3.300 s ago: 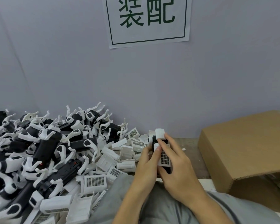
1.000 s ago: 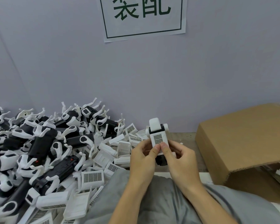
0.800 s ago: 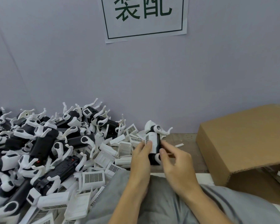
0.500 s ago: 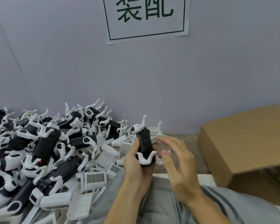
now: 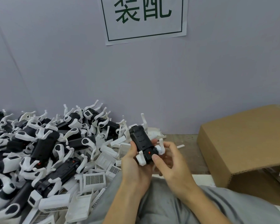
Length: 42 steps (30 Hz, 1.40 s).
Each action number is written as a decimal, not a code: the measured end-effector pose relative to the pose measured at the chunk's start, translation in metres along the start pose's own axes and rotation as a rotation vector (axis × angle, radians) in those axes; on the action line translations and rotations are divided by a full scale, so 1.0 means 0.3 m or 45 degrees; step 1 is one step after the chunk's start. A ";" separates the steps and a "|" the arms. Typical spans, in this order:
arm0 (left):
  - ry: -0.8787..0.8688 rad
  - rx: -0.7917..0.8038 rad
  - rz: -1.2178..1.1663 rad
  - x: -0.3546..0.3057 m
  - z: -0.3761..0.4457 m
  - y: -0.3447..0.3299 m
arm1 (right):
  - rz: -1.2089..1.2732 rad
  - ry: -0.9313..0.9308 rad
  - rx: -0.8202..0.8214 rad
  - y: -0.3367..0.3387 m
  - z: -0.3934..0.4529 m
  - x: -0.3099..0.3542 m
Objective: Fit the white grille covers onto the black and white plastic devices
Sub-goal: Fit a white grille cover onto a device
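Note:
I hold one black and white plastic device just above the table's near edge, its black back with a small red dot facing up and its white curved arms sticking out. My left hand grips it from below and the left, thumb along its side. My right hand holds its near right end, thumb pressing on the black end by the red dot. Its grille side faces down, hidden. A loose white grille cover lies among several others left of my hands.
A big heap of black and white devices fills the table's left half against the grey wall. A brown cardboard box lies open on its side at the right. Bare wooden tabletop shows between them. A paper sign hangs above.
The device, held grille side up with both thumbs on its white cover a second ago, has been turned over in my hands. My right hand let go during the turn and now holds it again.

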<state>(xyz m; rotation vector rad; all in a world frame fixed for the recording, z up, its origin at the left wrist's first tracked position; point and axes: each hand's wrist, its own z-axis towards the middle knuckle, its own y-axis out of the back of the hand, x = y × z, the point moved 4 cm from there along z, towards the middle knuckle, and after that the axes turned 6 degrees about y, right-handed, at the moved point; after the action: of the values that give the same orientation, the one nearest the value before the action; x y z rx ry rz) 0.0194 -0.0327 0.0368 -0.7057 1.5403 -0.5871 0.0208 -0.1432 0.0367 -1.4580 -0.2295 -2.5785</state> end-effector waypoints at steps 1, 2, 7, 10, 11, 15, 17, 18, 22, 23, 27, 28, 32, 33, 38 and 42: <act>0.047 0.003 0.025 0.006 -0.004 -0.005 | 0.091 -0.087 0.031 -0.002 -0.001 -0.011; 0.092 0.004 0.047 0.011 -0.006 -0.008 | 0.155 -0.156 0.049 -0.002 -0.002 -0.019; 0.126 0.020 0.105 0.024 -0.011 -0.027 | 0.213 -0.259 0.111 -0.004 0.008 -0.036; 0.114 -0.038 0.185 0.030 -0.013 -0.022 | 0.261 -0.308 0.173 -0.015 0.005 -0.047; 0.109 -0.053 0.196 0.030 -0.014 -0.020 | 0.248 -0.311 0.193 -0.017 0.004 -0.052; 0.091 -0.102 0.164 0.025 -0.020 -0.016 | 0.279 -0.330 0.232 -0.022 0.003 -0.064; 0.097 -0.114 0.147 0.025 -0.024 -0.014 | 0.289 -0.335 0.235 -0.019 0.003 -0.067; 0.098 -0.119 0.157 0.025 -0.025 -0.013 | 0.290 -0.338 0.241 -0.017 0.001 -0.069; 0.110 -0.125 0.157 0.025 -0.030 -0.013 | 0.294 -0.362 0.291 -0.020 -0.001 -0.064; 0.106 -0.130 0.151 0.025 -0.032 -0.013 | 0.282 -0.368 0.288 -0.020 0.000 -0.062; 0.046 -0.127 0.145 0.027 -0.028 -0.021 | 0.287 -0.367 0.252 -0.020 -0.001 -0.050; 0.017 -0.121 0.143 0.025 -0.025 -0.025 | 0.309 -0.364 0.238 -0.019 -0.002 -0.048; -0.046 -0.084 0.120 0.020 -0.013 -0.028 | 0.377 -0.392 0.216 -0.019 0.005 -0.049; -0.046 -0.093 0.111 0.021 -0.010 -0.022 | 0.362 -0.404 0.222 -0.020 0.006 -0.053; -0.243 -0.201 0.097 0.005 0.009 0.007 | 0.392 -0.442 -0.029 0.018 0.020 -0.083; -0.374 -0.313 0.320 -0.017 0.013 0.019 | 0.100 -0.162 -0.326 0.070 0.018 -0.044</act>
<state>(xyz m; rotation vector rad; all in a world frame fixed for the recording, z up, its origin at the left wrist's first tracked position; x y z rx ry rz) 0.0228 -0.0250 0.0359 -0.7331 1.4080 -0.0992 0.0368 -0.1615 0.0291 -1.6817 0.1460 -2.5286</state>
